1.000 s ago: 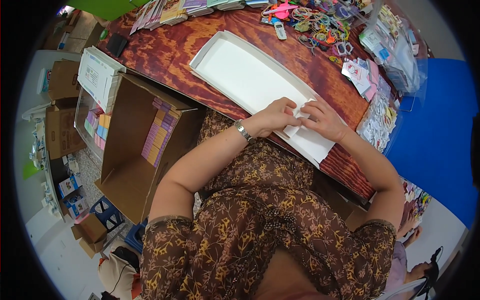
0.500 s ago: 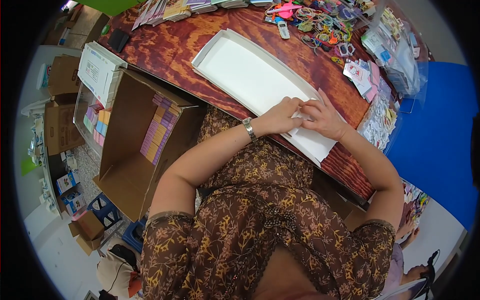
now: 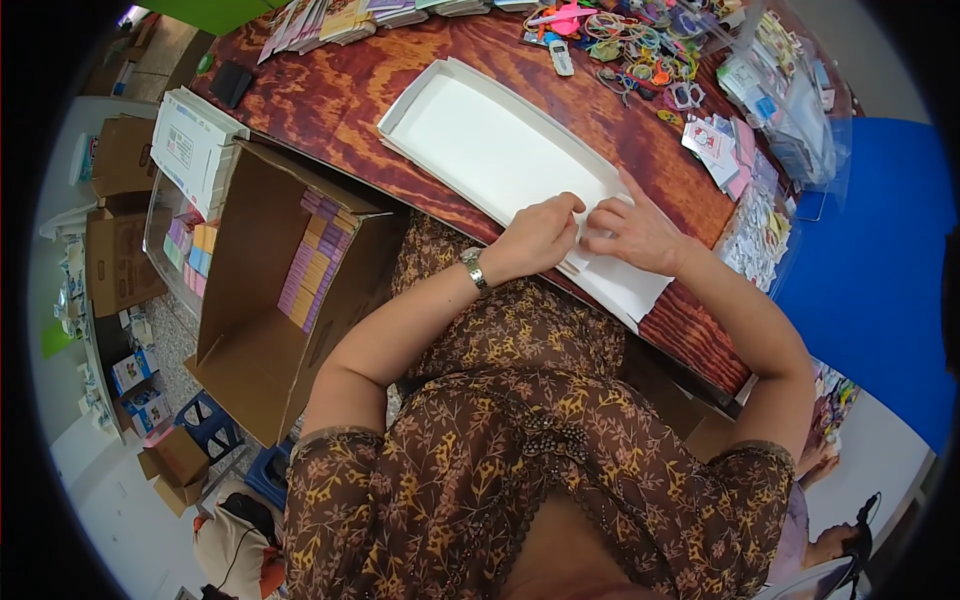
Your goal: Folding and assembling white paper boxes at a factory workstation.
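Note:
A long, shallow white cardboard box (image 3: pixel 490 140) lies slantwise on the table before me, its walls raised at the far left end and its near right end a flat white flap. My left hand (image 3: pixel 540 236), with a metal watch on the wrist, is closed at the near wall; its fingers curl over the edge, and part of that edge is hidden under the palm. My right hand (image 3: pixel 636 230) rests over the right part, fingers bent and apart, the index finger stretched toward the far wall. A small gap separates the two hands.
Left of my lap stands an open brown carton (image 3: pixel 240 290) with purple and orange small boxes (image 3: pixel 318 260) inside. White flat boxes (image 3: pixel 190 150) are stacked beyond it. Colourful trinkets (image 3: pixel 640 50), plastic bags (image 3: pixel 790 110) and cards (image 3: pixel 712 150) cover the table's far right. Another person's hand (image 3: pixel 822 465) shows at the lower right.
My hands have moved apart from where their fingertips met over the box. The left hand has shifted slightly left, and the right hand's fingers have spread. The box stays nearly in place.

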